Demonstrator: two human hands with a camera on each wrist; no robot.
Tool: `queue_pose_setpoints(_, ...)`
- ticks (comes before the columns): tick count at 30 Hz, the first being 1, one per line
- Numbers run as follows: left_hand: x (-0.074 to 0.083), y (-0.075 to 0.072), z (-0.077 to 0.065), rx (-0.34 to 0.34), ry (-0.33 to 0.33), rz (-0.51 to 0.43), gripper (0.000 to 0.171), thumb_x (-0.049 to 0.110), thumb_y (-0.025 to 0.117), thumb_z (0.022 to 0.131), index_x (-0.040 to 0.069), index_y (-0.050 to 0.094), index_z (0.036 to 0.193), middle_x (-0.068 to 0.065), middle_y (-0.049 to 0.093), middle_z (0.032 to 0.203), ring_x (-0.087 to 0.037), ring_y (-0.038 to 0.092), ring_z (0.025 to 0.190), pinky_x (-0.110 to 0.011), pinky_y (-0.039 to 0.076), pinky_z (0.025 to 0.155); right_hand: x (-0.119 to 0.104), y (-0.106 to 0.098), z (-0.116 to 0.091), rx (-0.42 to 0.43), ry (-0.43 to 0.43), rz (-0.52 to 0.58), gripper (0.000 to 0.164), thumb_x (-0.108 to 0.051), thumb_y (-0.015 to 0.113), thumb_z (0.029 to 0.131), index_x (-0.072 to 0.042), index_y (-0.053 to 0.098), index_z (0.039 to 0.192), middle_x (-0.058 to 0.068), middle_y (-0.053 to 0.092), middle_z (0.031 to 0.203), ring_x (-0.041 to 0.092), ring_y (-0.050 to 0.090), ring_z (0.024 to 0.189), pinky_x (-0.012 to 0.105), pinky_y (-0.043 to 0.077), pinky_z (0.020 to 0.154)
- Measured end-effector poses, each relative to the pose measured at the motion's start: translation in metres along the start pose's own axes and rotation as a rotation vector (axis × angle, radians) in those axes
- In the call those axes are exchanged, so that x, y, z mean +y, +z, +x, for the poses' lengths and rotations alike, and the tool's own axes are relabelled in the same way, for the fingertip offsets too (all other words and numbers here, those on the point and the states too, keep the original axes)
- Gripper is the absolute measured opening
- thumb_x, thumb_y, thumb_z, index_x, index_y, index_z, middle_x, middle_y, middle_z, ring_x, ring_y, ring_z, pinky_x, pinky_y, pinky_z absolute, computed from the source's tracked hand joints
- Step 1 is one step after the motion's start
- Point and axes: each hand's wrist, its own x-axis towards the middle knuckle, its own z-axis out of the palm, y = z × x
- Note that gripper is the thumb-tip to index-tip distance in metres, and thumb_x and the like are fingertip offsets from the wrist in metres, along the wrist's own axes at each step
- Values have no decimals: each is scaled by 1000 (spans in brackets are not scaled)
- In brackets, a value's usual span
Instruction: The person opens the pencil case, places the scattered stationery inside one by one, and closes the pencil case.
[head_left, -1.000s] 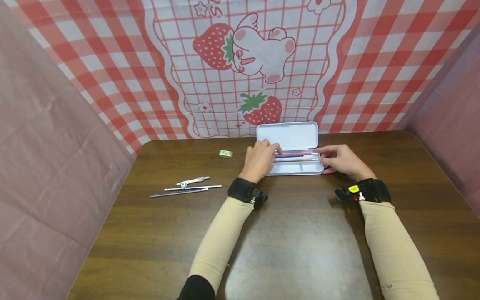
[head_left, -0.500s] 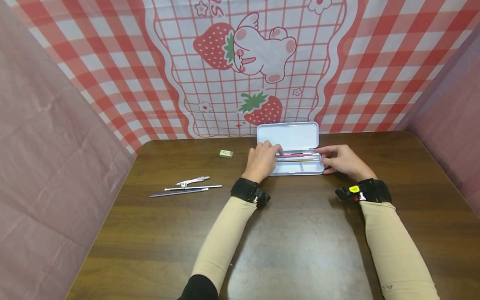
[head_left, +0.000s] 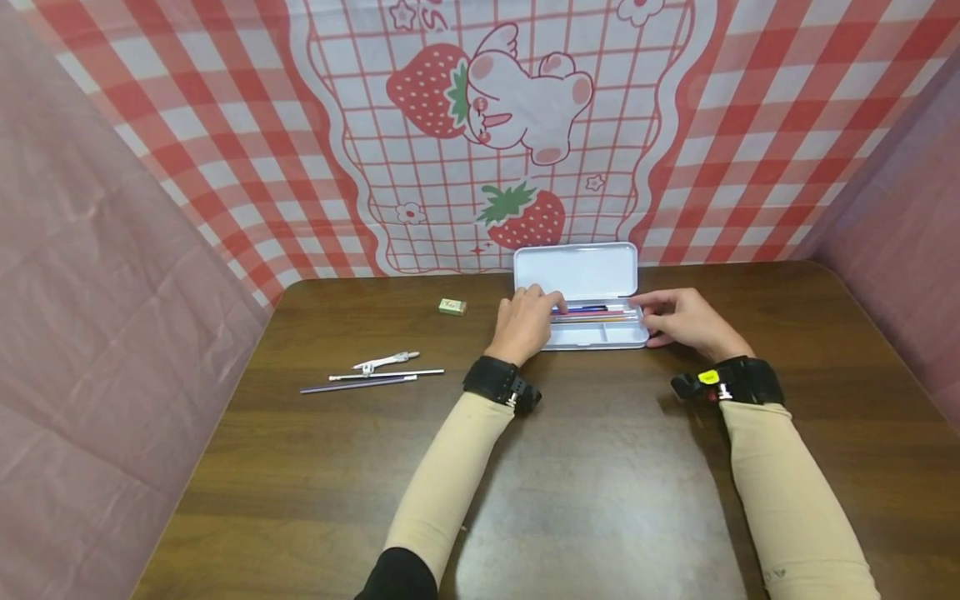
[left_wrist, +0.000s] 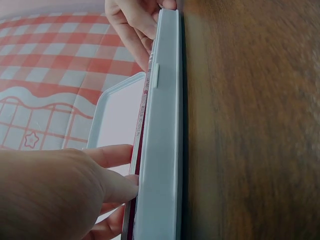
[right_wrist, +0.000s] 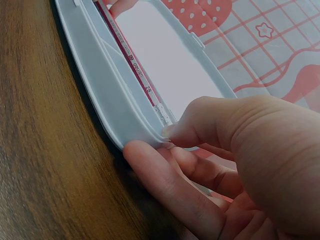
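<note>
A white pencil case (head_left: 626, 335) lies at the back of the table, its lid (head_left: 575, 271) raised. Several pencils (head_left: 600, 318) lie lengthwise inside it. My left hand (head_left: 520, 323) reaches over the case's left part; in the left wrist view its thumb and a finger pinch a dark red pencil (left_wrist: 141, 120) along the near wall. My right hand (head_left: 686, 323) grips the right end of the case, with the thumb (right_wrist: 185, 125) at the inner corner by the pencil's end and fingers outside around the wall. The left fingertips are partly hidden in the head view.
To the left on the wooden table (head_left: 600, 500) lie a white compass (head_left: 386, 362), a white-and-black pencil (head_left: 390, 375) and a purplish pencil (head_left: 352, 386). A small green eraser (head_left: 452, 307) sits left of the case. A checked cloth (head_left: 750, 125) hangs behind the table.
The pencils in the case have shifted: a blue one now shows behind the pink one. My left hand has moved slightly right; the right hand stays on the case's end.
</note>
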Motion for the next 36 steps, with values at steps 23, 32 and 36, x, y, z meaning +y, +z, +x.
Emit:
queue_pose_setpoints(23,4,-2,3,-47,15,2,35,10,62,95,32,75,119,1,70,107,-18,61,95,-34,54,76,0,-3,0,-6,1,1,42,-11,64,95,-7,61,136,20,51,107,31,63,86,29,63,68)
queue_pose_setpoints(32,3,0,3,-29,11,-18,34,11,60,94,31,75,118,1,72,107,-20,63,97,-37,54,79,1,-2,0,-8,3,1,42,-12,64,95,-8,60,137,19,51,108,31,63,86,29,63,67)
queue_pose_setpoints(36,2,0,3,-28,8,-32,34,11,59,95,30,75,118,0,72,108,-21,62,97,-37,54,79,1,-1,1,-7,-1,-1,42,-11,64,95,-7,60,137,19,51,107,31,63,86,28,63,67)
